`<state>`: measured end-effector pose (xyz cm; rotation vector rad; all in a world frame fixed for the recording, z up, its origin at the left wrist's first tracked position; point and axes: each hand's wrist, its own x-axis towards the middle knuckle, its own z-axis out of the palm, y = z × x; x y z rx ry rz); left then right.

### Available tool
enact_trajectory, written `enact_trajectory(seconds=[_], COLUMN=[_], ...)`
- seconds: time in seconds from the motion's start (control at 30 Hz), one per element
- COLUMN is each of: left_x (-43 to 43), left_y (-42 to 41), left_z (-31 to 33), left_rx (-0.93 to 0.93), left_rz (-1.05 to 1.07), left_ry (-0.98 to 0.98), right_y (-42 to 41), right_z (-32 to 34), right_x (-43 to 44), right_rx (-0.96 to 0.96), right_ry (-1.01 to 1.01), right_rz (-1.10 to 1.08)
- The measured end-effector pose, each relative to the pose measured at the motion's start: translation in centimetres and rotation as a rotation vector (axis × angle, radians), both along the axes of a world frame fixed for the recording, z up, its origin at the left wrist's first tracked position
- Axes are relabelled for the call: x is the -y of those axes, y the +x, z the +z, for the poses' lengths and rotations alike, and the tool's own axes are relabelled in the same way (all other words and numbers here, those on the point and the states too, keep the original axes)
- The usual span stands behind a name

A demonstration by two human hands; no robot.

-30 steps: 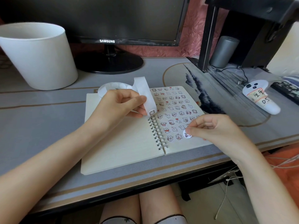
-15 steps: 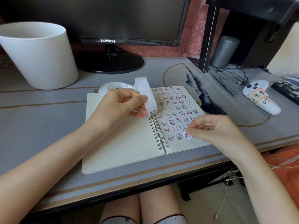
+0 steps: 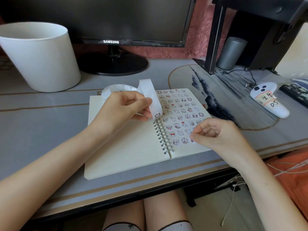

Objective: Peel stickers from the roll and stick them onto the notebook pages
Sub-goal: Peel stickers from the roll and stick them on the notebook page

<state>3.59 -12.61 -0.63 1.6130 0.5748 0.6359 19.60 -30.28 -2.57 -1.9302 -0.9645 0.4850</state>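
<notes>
An open spiral notebook point(image 3: 125, 147) lies on the desk; its left page is blank and its right page point(image 3: 180, 114) carries several small cartoon stickers. My left hand point(image 3: 121, 110) holds the white sticker roll point(image 3: 116, 88) above the left page and pinches its loose backing strip point(image 3: 150, 95), whose end bears one sticker near the spiral. My right hand point(image 3: 216, 135) rests low on the right page with fingers curled. Its thumb and forefinger tips meet on a small round sticker point(image 3: 192, 140), which lies mostly hidden against the paper.
A white tub point(image 3: 38, 59) stands at the back left, with a black monitor point(image 3: 113, 62) on its stand behind the notebook. A white controller point(image 3: 270, 102) lies at the right, near a black frame post point(image 3: 213, 39) and a grey cylinder point(image 3: 231, 52). My knees show below the desk edge.
My right hand has lowered slightly and now covers most of the round sticker on the page. My left hand and the strip have stayed almost still.
</notes>
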Motion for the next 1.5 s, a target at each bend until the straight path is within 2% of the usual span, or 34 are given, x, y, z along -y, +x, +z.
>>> enact_trajectory(seconds=[0.97,1.17,1.5], left_x=[0.13,0.08,0.07], left_y=[-0.03,-0.03,-0.05], left_z=[0.17,0.06,0.09], left_rx=[0.009,0.011,0.033], left_rz=[0.001,0.0,-0.008], left_ry=[-0.01,-0.007,-0.007], right_y=[0.1,0.34,0.67], right_z=[-0.41,-0.11,0.13], right_x=[-0.19,0.34,0.55], right_rx=[0.059,-0.032,-0.066], right_ry=[0.023,0.001,-0.008], right_rz=[-0.071,-0.012,0.039])
